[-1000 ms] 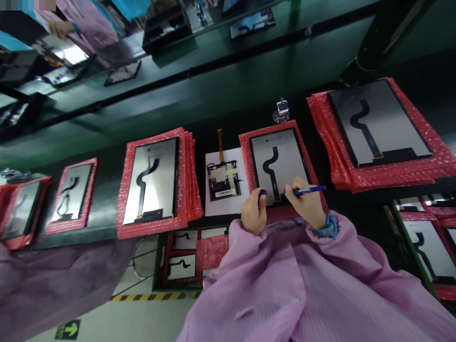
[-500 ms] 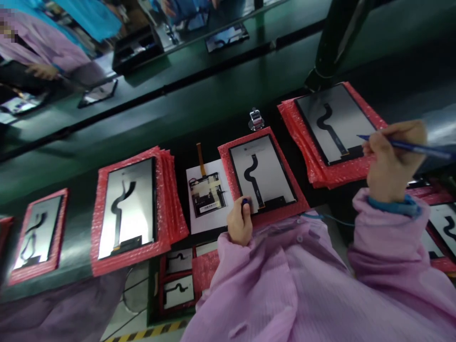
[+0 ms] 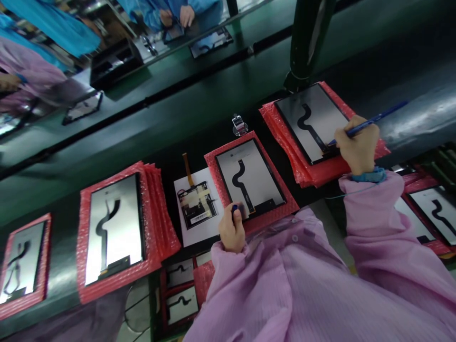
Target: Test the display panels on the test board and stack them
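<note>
**Pen tip on the right-hand panel**

At 9 o'clock a grey display panel lies on red bubble wrap. Beside it, a thick stack of red bubble wrap carries a second panel, flat and glossy, with a black S-shaped flex cable. Under the bench edge at 7 o'clock, a dark crate holds more panels on red wrap. A white sheet bears a small taped circuit module with an orange ribbon.

The left hand is curled shut around a small blue cap, at the near corner of the middle panel.

At 2 o'clock the right hand is clamped on a slim blue pen. Its long axis runs slantwise, tip toward 8 o'clock and rear end toward 2 o'clock. The tip rests on the lower edge of the right panel, which lies on a layered red stack. The hands are well apart.
</note>
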Available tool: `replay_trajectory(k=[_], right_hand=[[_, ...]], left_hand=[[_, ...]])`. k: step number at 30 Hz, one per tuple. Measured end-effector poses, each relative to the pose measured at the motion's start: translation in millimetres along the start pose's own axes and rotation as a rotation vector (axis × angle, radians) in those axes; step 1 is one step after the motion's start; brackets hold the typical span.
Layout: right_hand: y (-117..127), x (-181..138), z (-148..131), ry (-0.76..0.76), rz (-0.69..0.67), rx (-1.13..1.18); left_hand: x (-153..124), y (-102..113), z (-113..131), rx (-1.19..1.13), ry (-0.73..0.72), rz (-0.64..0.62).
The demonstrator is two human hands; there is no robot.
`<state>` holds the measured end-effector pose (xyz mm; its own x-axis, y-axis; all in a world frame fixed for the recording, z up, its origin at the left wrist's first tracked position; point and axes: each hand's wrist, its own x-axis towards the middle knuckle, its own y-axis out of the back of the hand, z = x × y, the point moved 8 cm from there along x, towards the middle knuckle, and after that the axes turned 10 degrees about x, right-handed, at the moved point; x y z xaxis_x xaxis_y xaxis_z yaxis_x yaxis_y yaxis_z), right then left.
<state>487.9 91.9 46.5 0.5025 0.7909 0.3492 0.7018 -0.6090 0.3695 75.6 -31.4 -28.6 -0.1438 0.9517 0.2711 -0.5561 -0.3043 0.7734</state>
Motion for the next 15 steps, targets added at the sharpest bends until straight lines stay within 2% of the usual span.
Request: replay_trajectory(k=[5,7,9,11,13,15], right_hand=[[2,5,6,0.061,0.011,0.016],[12,1,3,0.060,0.085,0.059],[26,-14,-7,0.073,0.211,0.216],[33,-39,-23,0.079,0.285,0.476],[18,-66,-45,0.023,0.156,0.746],[-22,-99,-68,-0.166,-0.202,0.900]], left_hand=[[1,2,3,-0.042,-0.015,0.010],[1,9,9,-0.072,-0.032,0.057],[-1,19,17,-0.101,-0.026,0.109],[-5,22,25,-0.158,0.007,0.076],[-10,16,36,-0.250,0.034,-0.048],[-13,6,49,-0.346,0.033,-0.179]])
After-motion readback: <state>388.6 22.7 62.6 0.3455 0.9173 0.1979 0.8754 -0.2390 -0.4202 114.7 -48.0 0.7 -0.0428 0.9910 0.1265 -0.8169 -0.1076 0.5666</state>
